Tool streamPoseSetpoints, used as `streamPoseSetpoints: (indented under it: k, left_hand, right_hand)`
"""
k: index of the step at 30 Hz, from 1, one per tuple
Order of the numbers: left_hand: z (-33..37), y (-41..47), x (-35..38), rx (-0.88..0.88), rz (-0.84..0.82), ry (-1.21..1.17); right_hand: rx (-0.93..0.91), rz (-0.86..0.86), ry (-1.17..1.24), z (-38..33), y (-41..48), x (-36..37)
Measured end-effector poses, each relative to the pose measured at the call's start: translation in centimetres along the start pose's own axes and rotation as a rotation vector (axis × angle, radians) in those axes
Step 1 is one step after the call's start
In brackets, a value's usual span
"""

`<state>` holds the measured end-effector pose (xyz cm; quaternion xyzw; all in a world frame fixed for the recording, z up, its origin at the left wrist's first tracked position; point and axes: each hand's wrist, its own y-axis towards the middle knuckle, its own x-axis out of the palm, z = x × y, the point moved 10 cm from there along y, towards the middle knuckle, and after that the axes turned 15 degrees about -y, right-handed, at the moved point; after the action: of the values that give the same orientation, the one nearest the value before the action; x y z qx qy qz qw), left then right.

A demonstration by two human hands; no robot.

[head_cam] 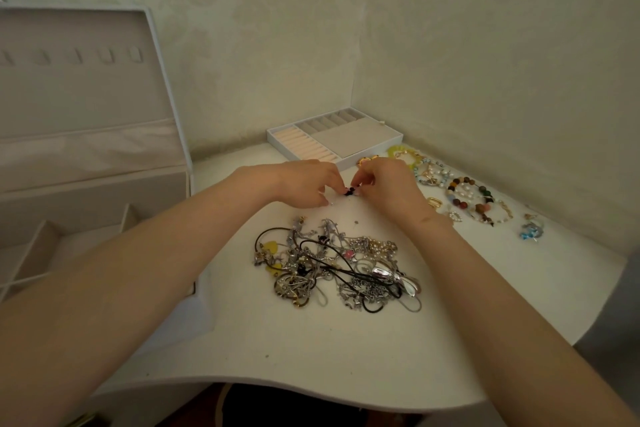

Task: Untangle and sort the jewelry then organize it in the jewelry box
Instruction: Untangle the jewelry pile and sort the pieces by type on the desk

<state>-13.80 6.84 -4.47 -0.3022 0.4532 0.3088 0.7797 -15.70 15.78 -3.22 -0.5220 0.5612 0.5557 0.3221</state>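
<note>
One white table with a wavy near edge (311,364) carries everything. Nearest on it, at the middle, lies the tangled heap of jewelry (332,267): silver chains, black cords, a yellow heart-shaped pendant (269,248) and a small pink bead (348,254), all knotted together.

Just beyond the heap, the person's two hands meet low over the tabletop. The left hand (304,184) and the right hand (388,185) both have their fingers curled. Between their fingertips they pinch a small black-and-pink trinket (349,191), which is clear of the heap. A tiny silver bit (332,203) lies on the table just beside the left hand's fingertips.

At the left stands the open white jewelry box (86,198). Its lid is upright with a row of small tabs inside, and its beige lined compartments show below.

To the right of the right hand, separate pieces lie in a loose row running away from the person:
- a gold rectangular link (434,202)
- a bracelet of multicoloured round beads (479,208)
- a pearl-and-blue beaded bracelet (431,173)
- a yellow-green bracelet (405,152)

A blue glassy piece (531,230) sits alone further right.

Farthest back, in the corner of the cream patterned wall (450,45), rests a white removable tray (374,153) with peach ring rolls and grey padded sections.
</note>
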Motion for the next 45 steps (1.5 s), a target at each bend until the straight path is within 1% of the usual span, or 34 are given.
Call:
streamPoseSetpoints:
  k: [6,9,10,12,14,17,25,29,34,39,42,45]
  left_hand:
    - [-0.2,0.1,0.6,-0.001,-0.036,0.027]
    - [-0.3,0.1,0.9,-0.01,-0.045,0.062]
    - [-0.3,0.1,0.9,-0.009,-0.044,0.073]
    - [-0.2,0.2,0.9,-0.009,-0.043,0.1]
    - [-0.2,0.4,1.0,-0.014,-0.04,0.13]
    - [-0.2,0.7,1.0,-0.018,-0.026,0.179]
    - [-0.6,1.2,0.3,-0.034,0.042,0.239]
    - [-0.9,1.4,-0.1,-0.058,0.066,0.255]
    - [-0.7,1.9,-0.1,-0.057,0.067,0.289]
    - [-0.8,1.6,-0.4,-0.045,0.072,0.252]
    - [-1.1,0.5,-0.9,-0.04,0.056,0.221]
    - [-1.1,-1.2,-1.0,-0.05,0.009,0.167]
  right_hand:
    - [-0.008,0.085,-0.114,-0.5,-0.2,-0.4]
    - [0.015,0.116,-0.231,-0.6,-0.8,-1.5]
    - [0.026,0.106,-0.294,-0.6,-1.1,-1.8]
    - [0.058,0.021,-0.387,-0.3,-1.6,-1.5]
    - [0.095,-0.084,-0.411,0.0,-2.1,-0.9]
    - [0.103,-0.143,-0.436,-0.2,-2.5,-0.7]
    - [0.123,-0.189,-0.392,0.4,-2.1,-0.4]
    - [0.075,-0.237,-0.438,0.4,-1.4,0.3]
    - [0.032,-0.252,-0.472,0.1,-1.1,0.5]
    - [0.022,-0.239,-0.405,0.4,-1.1,0.7]
    - [0.006,-0.265,-0.354,0.4,-1.7,0.6]
    - [-0.019,-0.276,-0.215,0.0,-2.3,0.1]
